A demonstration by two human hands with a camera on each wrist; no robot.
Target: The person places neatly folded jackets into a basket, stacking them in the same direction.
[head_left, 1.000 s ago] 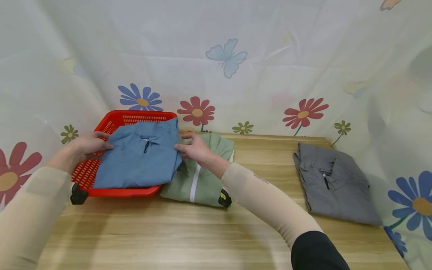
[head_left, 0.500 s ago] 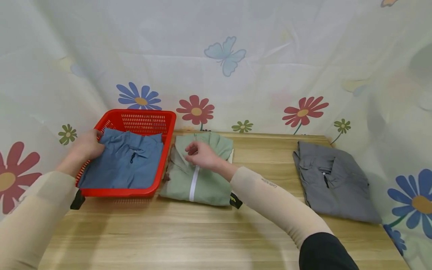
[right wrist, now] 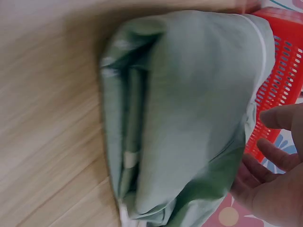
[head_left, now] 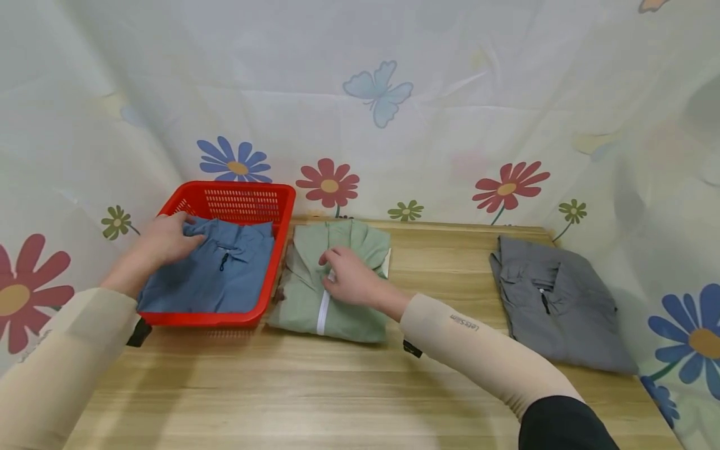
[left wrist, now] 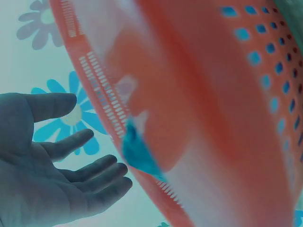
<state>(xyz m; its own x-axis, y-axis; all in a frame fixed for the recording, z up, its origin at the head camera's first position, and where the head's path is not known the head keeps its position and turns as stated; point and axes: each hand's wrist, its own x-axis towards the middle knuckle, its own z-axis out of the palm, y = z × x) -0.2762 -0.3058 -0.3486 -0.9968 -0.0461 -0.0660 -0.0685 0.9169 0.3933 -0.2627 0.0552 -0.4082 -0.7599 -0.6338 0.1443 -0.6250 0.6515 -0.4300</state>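
A folded blue garment [head_left: 225, 278] with a short black zip pull lies inside the red basket [head_left: 284, 234]. My left hand [head_left: 164, 242] hovers over the basket's left side, holding nothing. In the left wrist view, that hand [left wrist: 71, 177] has its fingers spread beside the basket wall [left wrist: 203, 71]. Right of the basket, a folded green jacket [head_left: 357, 324] with a white zip rests on the table. Above it is my right hand [head_left: 353, 278], its fingers loosely bent. The right wrist view shows this hand [right wrist: 272, 189] close to the jacket [right wrist: 199, 94], gripping nothing.
A folded grey garment [head_left: 562, 319] lies at the right end of the wooden table [head_left: 292, 394]. A flower-printed curtain [head_left: 439, 125] hangs behind the table and at both sides. The basket stands near the left curtain.
The blue garment, held at both sides over the basket a second ago, went down into it. Both hands let go; the left rose slightly rightward, and the right moved right over the green jacket.
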